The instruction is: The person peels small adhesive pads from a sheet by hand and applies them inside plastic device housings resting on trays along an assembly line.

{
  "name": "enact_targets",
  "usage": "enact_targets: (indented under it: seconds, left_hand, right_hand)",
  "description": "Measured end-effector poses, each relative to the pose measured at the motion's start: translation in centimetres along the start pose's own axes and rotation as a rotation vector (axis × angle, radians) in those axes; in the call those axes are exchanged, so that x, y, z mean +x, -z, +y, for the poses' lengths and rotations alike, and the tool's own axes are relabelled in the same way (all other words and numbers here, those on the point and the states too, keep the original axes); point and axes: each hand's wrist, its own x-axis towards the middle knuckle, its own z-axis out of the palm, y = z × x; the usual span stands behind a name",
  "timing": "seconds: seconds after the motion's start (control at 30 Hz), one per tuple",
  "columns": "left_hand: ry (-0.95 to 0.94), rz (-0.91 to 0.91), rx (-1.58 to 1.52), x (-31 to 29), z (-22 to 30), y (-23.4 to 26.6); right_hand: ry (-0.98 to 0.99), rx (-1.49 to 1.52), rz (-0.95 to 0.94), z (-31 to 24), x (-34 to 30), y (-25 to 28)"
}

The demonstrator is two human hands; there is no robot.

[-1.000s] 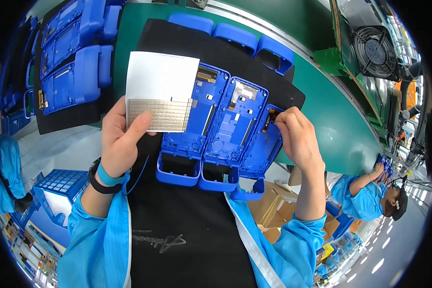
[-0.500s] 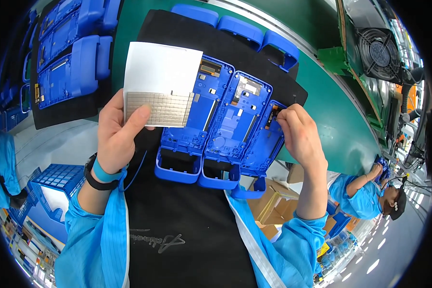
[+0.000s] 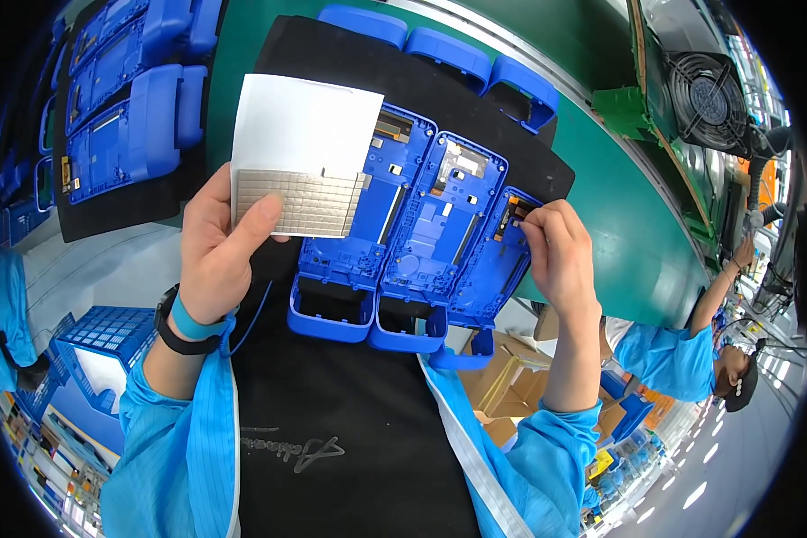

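My left hand (image 3: 222, 251) holds a white backing sheet (image 3: 303, 152) whose lower part carries a grid of small grey square pads. Three blue plastic housings lie side by side on a black mat (image 3: 439, 117) in front of me: the left housing (image 3: 359, 242), the middle housing (image 3: 435, 242) and the right housing (image 3: 493, 264). My right hand (image 3: 560, 251) rests on the right housing, its fingertips pinched at the housing's upper end by an orange part. What the fingertips hold is too small to tell.
More blue housings (image 3: 125, 117) lie on a second black mat at the left, and three others (image 3: 439, 45) along the far mat edge. The green bench (image 3: 637, 233) runs to the right. A fan (image 3: 704, 94) stands at the upper right. Another person (image 3: 690, 359) works at the right.
The view has shifted a little, and the sheet in my left hand sits slightly lower and nearer. My right hand stays at the right housing's upper end.
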Motion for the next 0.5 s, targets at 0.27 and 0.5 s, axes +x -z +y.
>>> enact_targets:
  seconds: [0.27,0.5]
  left_hand:
    - [-0.001,0.001,-0.001,0.0,-0.4,0.4]
    - [-0.022,0.064,0.038,-0.1,-0.3,0.4]
  right_hand:
    - [-0.020,0.004,-0.024,0.4,-1.7,0.7]
    - [-0.029,0.008,-0.024,0.2,-1.9,0.2]
